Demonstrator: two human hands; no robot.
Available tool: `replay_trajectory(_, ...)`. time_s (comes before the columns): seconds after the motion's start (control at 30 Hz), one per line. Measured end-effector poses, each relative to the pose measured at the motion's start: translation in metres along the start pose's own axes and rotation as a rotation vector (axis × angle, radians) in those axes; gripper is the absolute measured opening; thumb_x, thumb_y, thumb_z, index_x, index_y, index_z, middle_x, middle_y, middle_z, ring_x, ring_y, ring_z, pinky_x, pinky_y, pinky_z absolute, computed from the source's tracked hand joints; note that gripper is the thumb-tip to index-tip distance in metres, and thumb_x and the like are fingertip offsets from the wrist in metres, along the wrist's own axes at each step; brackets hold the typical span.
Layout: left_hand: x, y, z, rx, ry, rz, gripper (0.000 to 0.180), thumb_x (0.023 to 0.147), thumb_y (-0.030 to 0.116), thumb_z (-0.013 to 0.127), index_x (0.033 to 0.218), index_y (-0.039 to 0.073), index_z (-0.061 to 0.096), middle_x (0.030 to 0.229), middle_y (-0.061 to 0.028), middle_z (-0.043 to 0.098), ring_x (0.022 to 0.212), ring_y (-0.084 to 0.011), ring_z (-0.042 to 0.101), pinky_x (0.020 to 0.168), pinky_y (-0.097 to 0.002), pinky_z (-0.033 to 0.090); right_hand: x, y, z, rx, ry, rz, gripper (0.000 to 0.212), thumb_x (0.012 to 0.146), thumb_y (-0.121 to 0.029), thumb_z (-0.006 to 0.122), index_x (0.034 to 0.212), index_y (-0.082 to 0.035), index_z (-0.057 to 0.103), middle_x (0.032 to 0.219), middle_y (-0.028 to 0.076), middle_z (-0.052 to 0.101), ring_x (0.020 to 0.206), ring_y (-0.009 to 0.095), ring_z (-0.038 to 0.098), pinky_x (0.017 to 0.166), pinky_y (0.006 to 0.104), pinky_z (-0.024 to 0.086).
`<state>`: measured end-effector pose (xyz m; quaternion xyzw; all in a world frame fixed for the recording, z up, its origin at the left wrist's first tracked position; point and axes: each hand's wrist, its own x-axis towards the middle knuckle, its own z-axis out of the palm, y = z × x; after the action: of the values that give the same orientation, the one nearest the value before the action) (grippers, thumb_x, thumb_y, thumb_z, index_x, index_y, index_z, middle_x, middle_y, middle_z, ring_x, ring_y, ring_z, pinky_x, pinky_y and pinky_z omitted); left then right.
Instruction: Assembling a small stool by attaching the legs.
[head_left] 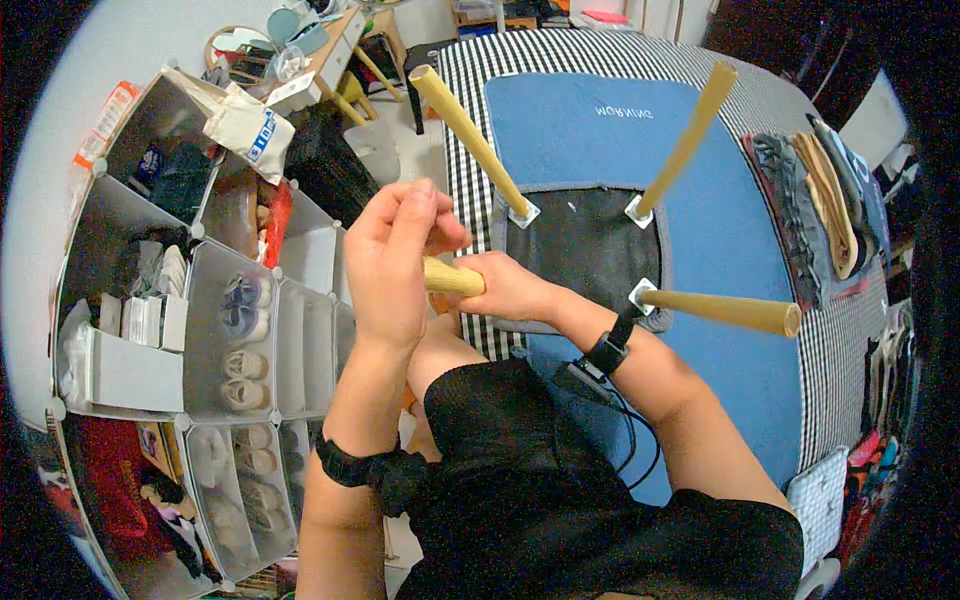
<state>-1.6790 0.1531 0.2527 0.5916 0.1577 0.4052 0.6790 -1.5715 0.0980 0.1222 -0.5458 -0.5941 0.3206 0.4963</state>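
Observation:
An upturned stool or small seat with a black underside (575, 255) rests on a blue mat. Three pale wooden legs stand out from it: one far left (472, 142), one far right (690, 138) and one near right (725, 309), each at a white corner plate. My right hand (505, 287) is wrapped round a fourth wooden leg (450, 278) at the near left corner. That leg's own joint is hidden by my arm. My left hand (395, 245) is raised over the outer end of this leg, fingers curled and thumb against them; anything inside them is hidden.
The blue mat (590, 135) covers part of a surface with a black-and-white checked cloth (465, 70). Folded clothes (825, 205) lie at its right. A cube shelf (225, 290) holding shoes and boxes stands close on my left. A wooden desk (335, 50) is behind it.

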Motion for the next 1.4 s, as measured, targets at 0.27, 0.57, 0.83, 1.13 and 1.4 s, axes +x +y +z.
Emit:
replay_trajectory(0.27,0.01,-0.01,0.006,0.123,-0.223,-0.12,0.034,0.089,0.019,0.054,0.058,0.005,0.051,0.048,0.0033,0.045,0.042,-0.0022,0.038,0.039,-0.0194,0.028,-0.012,-0.008,-0.006,-0.084,0.146,0.042,0.02,0.067,-0.017,0.066,0.081,-0.006,0.056,0.076,0.015,0.06,0.074,0.032,0.059,0.065,0.0386,0.047)
replay_trajectory(0.57,0.023,-0.006,-0.011,0.275,-0.664,-0.074,0.031,0.084,0.01,0.056,0.054,0.002,0.051,0.047,0.0037,0.044,0.045,-0.0034,0.039,0.041,-0.0229,0.031,-0.019,0.04,-0.024,0.119,-0.201,0.055,0.022,0.072,-0.021,0.067,0.082,-0.004,0.057,0.07,0.004,0.058,0.067,0.011,0.053,0.062,0.0289,0.045)
replay_trajectory(0.83,0.013,0.015,0.015,0.503,-0.382,0.013,0.021,0.088,0.021,0.052,0.096,0.002,0.058,0.08,-0.0033,0.059,0.073,-0.0098,0.056,0.066,-0.0232,0.044,-0.02,0.039,-0.017,0.037,-0.087,0.055,0.022,0.073,-0.022,0.065,0.084,-0.003,0.059,0.073,0.006,0.06,0.067,0.014,0.054,0.065,0.0308,0.046)
replay_trajectory(1.13,0.006,-0.01,0.026,0.439,-0.099,-0.017,0.032,0.092,0.024,0.047,0.069,0.002,0.051,0.054,-0.002,0.048,0.049,-0.0102,0.049,0.05,-0.0232,0.043,-0.036,0.045,-0.037,-0.041,0.005,-0.104,0.046,0.069,-0.024,0.066,0.107,-0.003,0.053,0.096,0.013,0.059,0.088,0.022,0.058,0.078,0.0331,0.046)
replay_trajectory(1.4,0.021,-0.011,0.007,0.286,-0.651,-0.086,0.027,0.093,0.019,0.045,0.074,0.001,0.051,0.065,-0.0044,0.055,0.055,-0.0071,0.049,0.051,-0.0198,0.04,-0.102,0.116,-0.035,-0.5,0.018,0.236,0.032,0.071,-0.007,0.052,0.102,-0.004,0.058,0.097,0.016,0.053,0.093,0.033,0.054,0.08,0.0408,0.046)
